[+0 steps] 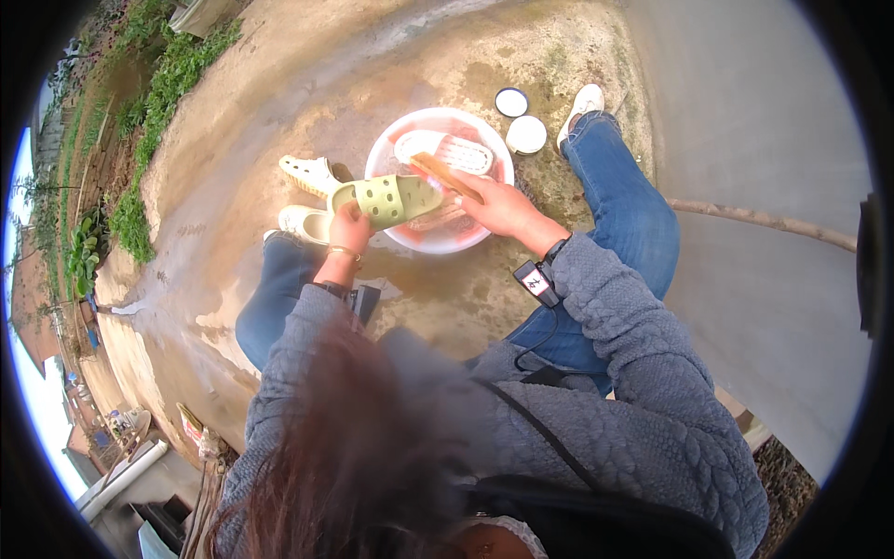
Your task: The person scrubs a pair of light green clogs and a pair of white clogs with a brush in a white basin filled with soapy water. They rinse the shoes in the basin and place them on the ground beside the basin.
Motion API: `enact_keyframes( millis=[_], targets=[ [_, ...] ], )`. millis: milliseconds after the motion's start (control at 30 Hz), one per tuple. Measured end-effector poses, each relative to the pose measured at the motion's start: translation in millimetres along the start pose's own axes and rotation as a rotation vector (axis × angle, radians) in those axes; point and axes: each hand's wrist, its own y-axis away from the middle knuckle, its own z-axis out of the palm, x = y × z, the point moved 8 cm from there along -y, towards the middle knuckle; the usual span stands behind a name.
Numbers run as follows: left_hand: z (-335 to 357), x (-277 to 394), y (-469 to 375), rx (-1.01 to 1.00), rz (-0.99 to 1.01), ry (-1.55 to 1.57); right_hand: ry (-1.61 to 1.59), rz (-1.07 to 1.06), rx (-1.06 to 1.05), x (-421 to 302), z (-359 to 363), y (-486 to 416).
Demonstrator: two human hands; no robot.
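Note:
My left hand point(350, 228) grips a light green clog point(380, 200) with holes in its upper, held over the near left rim of a round basin point(444, 244). My right hand point(499, 208) holds a brush with a wooden back point(447, 176) near the clog's open end; its bristles are hidden. A white and pale pink slipper point(464, 154) lies in the basin, and another pale sole point(440, 218) shows partly beneath the brush and clog. A cream clog point(307, 175) rests on the ground left of the basin.
A white round tub point(526, 135) and a dark-rimmed lid point(511, 103) sit beyond the basin on wet concrete ground point(419, 300). My shoes and knees flank the basin. A grey wall point(740, 140) stands at the right, with a wooden stick point(761, 220) against it. Green plants grow at the left.

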Motion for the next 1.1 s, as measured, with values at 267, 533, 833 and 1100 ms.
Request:
enact_keyframes(
  millis=[267,533,833,1100],
  targets=[
    [-11.7,4.6,40.9,-0.097,-0.156,0.627,0.298,-0.233,0.061,-70.5,69.7,23.7],
    [-31.6,-24.2,38.9,-0.005,-0.196,0.617,0.275,0.050,0.054,-32.2,66.7,-55.0],
    [-60.4,-14.0,37.2,-0.002,-0.168,0.720,-0.338,0.054,0.241,9.5,37.2,-64.8],
    [-87.9,-10.1,29.2,0.434,0.214,0.670,-1.315,0.327,0.172,-19.1,83.2,-33.8]
  ],
)
